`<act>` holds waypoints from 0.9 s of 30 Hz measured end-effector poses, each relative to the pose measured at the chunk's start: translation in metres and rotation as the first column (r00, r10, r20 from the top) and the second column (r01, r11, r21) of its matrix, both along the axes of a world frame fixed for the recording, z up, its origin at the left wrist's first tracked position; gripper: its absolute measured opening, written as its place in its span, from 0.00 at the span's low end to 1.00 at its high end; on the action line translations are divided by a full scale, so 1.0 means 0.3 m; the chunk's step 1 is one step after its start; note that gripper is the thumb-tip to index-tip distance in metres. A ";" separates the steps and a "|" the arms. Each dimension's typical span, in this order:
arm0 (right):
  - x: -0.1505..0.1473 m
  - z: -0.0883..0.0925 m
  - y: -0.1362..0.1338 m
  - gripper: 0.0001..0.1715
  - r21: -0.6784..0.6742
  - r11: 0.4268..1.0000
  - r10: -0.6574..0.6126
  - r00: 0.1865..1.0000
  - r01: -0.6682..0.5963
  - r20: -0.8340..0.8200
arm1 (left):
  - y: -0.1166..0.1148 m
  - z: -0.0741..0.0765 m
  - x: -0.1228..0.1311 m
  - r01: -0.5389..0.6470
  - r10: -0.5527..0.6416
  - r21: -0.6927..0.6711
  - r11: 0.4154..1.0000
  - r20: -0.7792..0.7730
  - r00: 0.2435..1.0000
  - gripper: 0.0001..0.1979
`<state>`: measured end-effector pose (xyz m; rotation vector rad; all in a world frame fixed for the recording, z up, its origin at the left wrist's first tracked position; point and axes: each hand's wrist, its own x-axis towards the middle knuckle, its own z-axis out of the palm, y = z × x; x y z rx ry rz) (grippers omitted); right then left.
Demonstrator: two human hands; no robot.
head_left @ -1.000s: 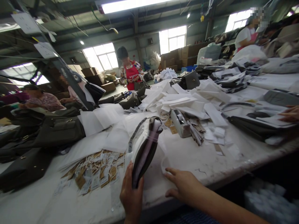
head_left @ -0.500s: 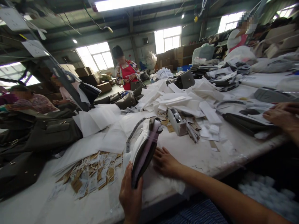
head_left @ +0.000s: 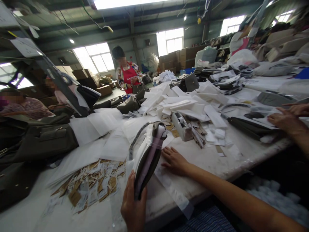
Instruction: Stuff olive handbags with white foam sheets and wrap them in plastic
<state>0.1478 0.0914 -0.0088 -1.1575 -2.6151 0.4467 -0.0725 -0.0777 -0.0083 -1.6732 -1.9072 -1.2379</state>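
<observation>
A dark handbag (head_left: 151,158) with a grey wrapped handle and white foam sheet about it stands on edge, tilted, on the table. My left hand (head_left: 134,201) grips its near end, the thumb on one side and the fingers on the other. My right hand (head_left: 175,161) lies flat on the table just right of the bag, fingers spread and holding nothing. Beneath and in front of it a clear plastic strip (head_left: 177,193) stretches over the table's front edge. Paper tags with strings (head_left: 96,183) are heaped left of my left hand.
Past the bag stand a grey tape dispenser (head_left: 181,127) and a pile of white foam sheets (head_left: 178,100). Dark bags (head_left: 45,138) crowd the left side. At right, a co-worker's hands (head_left: 287,120) touch another dark bag (head_left: 252,127). Several people work farther back.
The crumpled clear plastic by my right hand now lies stretched out over the table edge. My right hand has shifted slightly and spread its fingers. My left hand keeps hold of the handbag.
</observation>
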 end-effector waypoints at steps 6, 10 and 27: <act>0.077 -0.001 0.082 0.43 -0.002 0.974 -0.227 0.972 0.228 0.057 | 0.008 -0.006 0.004 0.008 -0.008 0.022 1.000 -0.006 1.000 0.31; 0.090 0.017 0.029 0.37 0.008 0.976 -0.217 0.975 0.217 0.043 | 0.011 -0.007 0.006 0.010 -0.010 0.024 1.000 0.002 1.000 0.31; -0.080 0.049 -0.006 0.19 -0.750 0.656 -0.639 0.587 0.079 -0.497 | 0.014 0.048 -0.008 -0.113 0.113 -0.011 0.994 0.184 0.976 0.31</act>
